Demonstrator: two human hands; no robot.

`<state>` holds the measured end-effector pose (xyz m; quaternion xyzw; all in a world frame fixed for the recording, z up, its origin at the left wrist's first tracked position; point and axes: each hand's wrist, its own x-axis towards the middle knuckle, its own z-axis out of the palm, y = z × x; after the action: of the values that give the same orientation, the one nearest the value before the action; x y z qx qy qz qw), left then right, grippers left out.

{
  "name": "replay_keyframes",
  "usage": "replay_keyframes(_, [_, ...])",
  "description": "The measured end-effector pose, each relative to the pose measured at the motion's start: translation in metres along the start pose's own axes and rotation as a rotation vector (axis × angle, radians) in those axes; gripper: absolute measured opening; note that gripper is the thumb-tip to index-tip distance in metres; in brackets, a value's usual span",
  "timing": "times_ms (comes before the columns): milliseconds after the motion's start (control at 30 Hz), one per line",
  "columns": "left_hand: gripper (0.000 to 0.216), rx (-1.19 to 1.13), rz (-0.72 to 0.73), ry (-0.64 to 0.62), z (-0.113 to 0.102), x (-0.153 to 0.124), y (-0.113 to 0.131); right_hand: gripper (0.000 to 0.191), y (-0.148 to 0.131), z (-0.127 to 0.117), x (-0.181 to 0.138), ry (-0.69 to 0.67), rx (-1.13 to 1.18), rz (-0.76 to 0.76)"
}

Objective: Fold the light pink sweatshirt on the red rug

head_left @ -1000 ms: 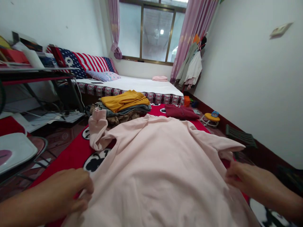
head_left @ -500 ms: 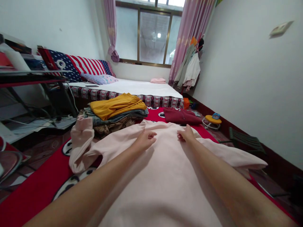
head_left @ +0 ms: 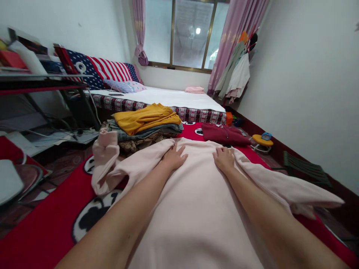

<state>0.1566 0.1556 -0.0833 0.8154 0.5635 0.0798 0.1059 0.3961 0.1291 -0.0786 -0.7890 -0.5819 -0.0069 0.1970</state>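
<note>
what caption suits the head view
Left hand and right hand press flat on a pink shirt over a red rug

We see our left forearm (head_left: 126, 216) coming in from 7 o'clock and our right forearm (head_left: 266, 220) from 5 o'clock, both uncovered to the frame's edge. Our left hand (head_left: 174, 157) and right hand (head_left: 224, 160) are bare too.
</note>
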Motion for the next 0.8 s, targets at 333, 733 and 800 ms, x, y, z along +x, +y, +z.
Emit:
replay_keyframes(333, [0.064, -0.215, 0.346, -0.251, -0.037, -0.137, -0.028, 0.051, -0.056, 0.005, -0.132, -0.125, -0.196, -0.477])
replay_keyframes(733, [0.08, 0.067, -0.547, 0.335, -0.112, -0.194, -0.136, 0.028, -0.059, -0.005, -0.157, 0.106, 0.243, -0.748])
replay_keyframes(800, [0.064, 0.023, -0.536, 0.257, -0.102, -0.188, -0.144, 0.025, -0.059, -0.007, -0.16, 0.109, 0.302, -0.776])
